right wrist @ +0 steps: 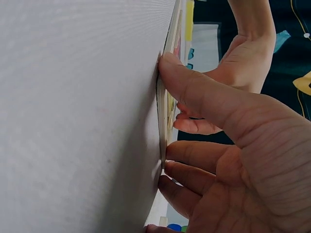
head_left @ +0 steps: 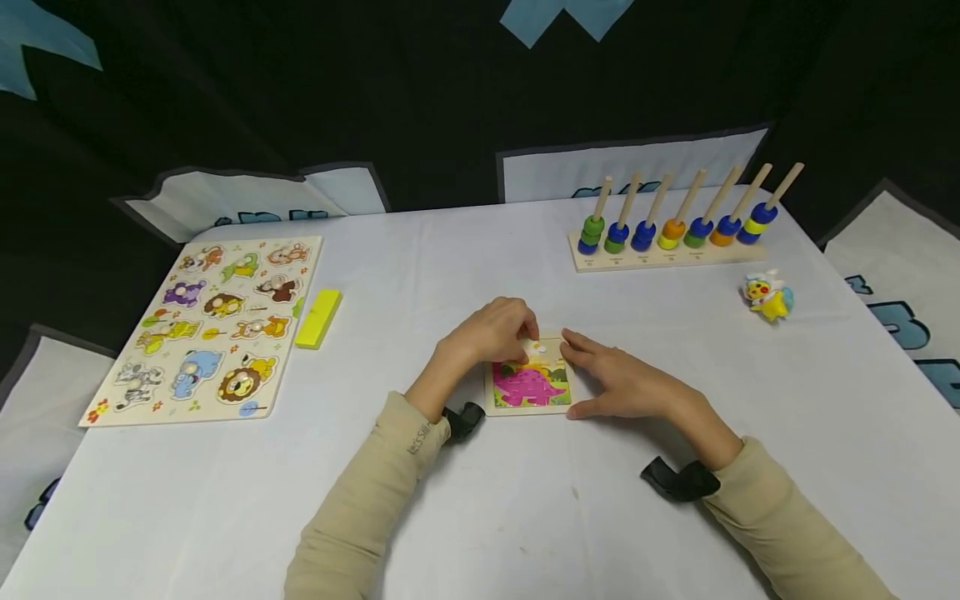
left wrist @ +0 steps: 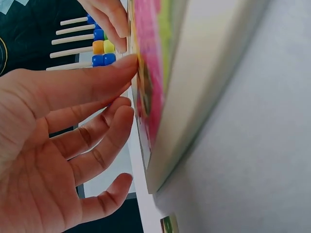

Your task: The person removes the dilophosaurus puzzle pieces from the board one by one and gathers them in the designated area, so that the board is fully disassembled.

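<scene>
A small square wooden puzzle (head_left: 531, 387) with a pink dinosaur picture lies flat on the white table. My left hand (head_left: 491, 333) is over its upper left part, hiding that area. In the left wrist view, the left thumb tip (left wrist: 128, 63) touches the picture surface, and the other fingers bend loosely near the far side. My right hand (head_left: 626, 379) spreads along the puzzle's right edge. Its thumb (right wrist: 172, 63) rests at the near corner and its fingertips touch the frame's side farther along, as the right wrist view shows.
An animal puzzle board (head_left: 213, 321) lies at the left, with a yellow block (head_left: 318, 318) beside it. A wooden peg stand (head_left: 667, 257) with coloured beads stands at the back right. In front of it is a small yellow figurine (head_left: 768, 296). Black straps (head_left: 681, 481) hang at the wrists.
</scene>
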The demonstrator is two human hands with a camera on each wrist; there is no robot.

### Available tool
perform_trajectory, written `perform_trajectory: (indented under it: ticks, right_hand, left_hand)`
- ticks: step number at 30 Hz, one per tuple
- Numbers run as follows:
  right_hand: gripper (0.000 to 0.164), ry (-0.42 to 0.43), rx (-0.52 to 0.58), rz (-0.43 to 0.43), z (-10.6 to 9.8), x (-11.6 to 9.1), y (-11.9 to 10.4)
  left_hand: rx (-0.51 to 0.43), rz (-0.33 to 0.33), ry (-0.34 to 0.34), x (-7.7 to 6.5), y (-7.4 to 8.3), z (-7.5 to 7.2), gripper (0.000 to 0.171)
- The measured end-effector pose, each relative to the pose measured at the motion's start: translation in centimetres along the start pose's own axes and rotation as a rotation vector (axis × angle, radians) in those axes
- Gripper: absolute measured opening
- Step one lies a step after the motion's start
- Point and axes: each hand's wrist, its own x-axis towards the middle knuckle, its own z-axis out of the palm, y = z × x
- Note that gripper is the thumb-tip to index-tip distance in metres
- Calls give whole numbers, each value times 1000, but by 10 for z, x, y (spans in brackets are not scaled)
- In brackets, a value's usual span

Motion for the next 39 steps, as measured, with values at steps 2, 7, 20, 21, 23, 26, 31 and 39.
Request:
perform_trajectory:
  ticks: [2,7,20,21,23,26,31,39]
  right_hand:
    - [88,1,1,1,1,0,0]
    - [89,3,-6,1,1,0,0]
    - [88,-1,-4,9,0,0,0]
    - [88,1,-5,8,0,0,0]
    - [88,1,-7,14,0,1,0]
    - [88,2,-9,19,1,1,0]
    - [88,1,-5,23,0,1,-1]
    - [88,-3,-8,28,0,1,-1]
  left_hand:
    - [1,0,-1,0,0,1,24]
    - [3,-14,-7,-1,0,2,25]
    - [-32,23,40,-1,1,1,23]
    - [-32,24,42,-1,1,1,22]
    - [-35,25,44,-1,0,0,21]
    - [-36,17,50,-1,-1,0,18]
    - [-33,7,56,-1,-4,-1,15]
    - [75,-8,75,-2,-4,-1,17]
